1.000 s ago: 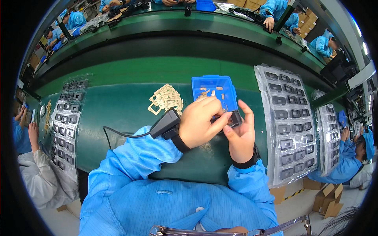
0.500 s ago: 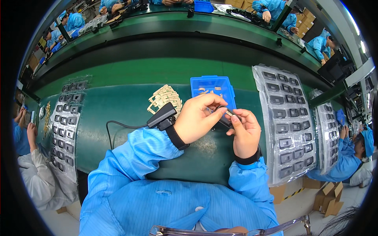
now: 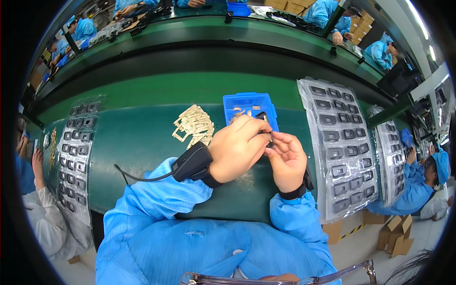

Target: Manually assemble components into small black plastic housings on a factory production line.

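Observation:
In front of the blue bin [image 3: 229, 100], my two hands meet over a small black plastic part [image 3: 270, 140], most of it hidden by my fingers. My left hand [image 3: 240, 148] is closed on the part from above, back of the hand up. With thumb and fingers, my right hand [image 3: 289, 159] grips the part's right side. Small tan pieces lie in the bin, and a dark item [image 3: 261, 116] shows there just beyond my left fingers. To the left, a loose pile of cream-coloured strips [image 3: 194, 124] rests on the green bench.
Clear plastic trays of black rectangular frames stand at right [image 3: 308, 142] and left [image 3: 90, 137]. A cable [image 3: 142, 178] runs from the black device on my left wrist [image 3: 192, 161]. Other people work at both sides and across the far bench [image 3: 190, 35].
My left hand has rolled over the black part, covering more of it. The part now appears more edge-on. Both hands are slightly further left in view.

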### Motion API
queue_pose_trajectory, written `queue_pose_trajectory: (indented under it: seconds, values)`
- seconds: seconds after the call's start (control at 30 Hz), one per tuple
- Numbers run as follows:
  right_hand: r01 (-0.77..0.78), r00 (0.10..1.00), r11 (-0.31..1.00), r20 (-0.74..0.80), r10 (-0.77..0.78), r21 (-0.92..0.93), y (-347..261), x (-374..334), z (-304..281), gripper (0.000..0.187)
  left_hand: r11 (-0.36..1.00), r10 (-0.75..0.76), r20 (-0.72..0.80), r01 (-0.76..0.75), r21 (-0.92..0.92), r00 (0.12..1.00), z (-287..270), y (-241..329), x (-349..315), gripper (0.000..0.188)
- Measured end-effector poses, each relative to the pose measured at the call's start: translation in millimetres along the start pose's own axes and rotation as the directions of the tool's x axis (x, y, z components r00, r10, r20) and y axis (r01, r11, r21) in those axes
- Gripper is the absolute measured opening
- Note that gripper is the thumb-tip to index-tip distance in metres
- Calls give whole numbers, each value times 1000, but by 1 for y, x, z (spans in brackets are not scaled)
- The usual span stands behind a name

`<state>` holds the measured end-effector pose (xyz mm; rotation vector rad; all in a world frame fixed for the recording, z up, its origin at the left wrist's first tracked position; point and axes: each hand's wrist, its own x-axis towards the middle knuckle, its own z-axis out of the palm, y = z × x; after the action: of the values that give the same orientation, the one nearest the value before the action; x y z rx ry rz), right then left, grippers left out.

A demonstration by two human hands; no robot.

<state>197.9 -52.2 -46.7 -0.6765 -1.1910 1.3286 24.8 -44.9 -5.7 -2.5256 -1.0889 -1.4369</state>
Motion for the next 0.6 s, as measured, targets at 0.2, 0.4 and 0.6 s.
queue_pose_trajectory:
  seconds: [0.2, 0.4, 0.6]
  values:
    - [183, 983, 963, 38, -179, -200, 12, -6, -9, 37, 1000, -6, 54, 8, -30, 998, -1, 7, 4, 23]
    - [242, 970, 868, 96, -222, -433, 9, 0, -3, 33, 999, -27, -7, 27, -18, 1000, -3, 11, 5, 23]
    - [268, 963, 904, 104, -247, -333, 12, -2, -11, 34, 983, -155, 14, 156, -96, 988, 9, 15, 9, 16]
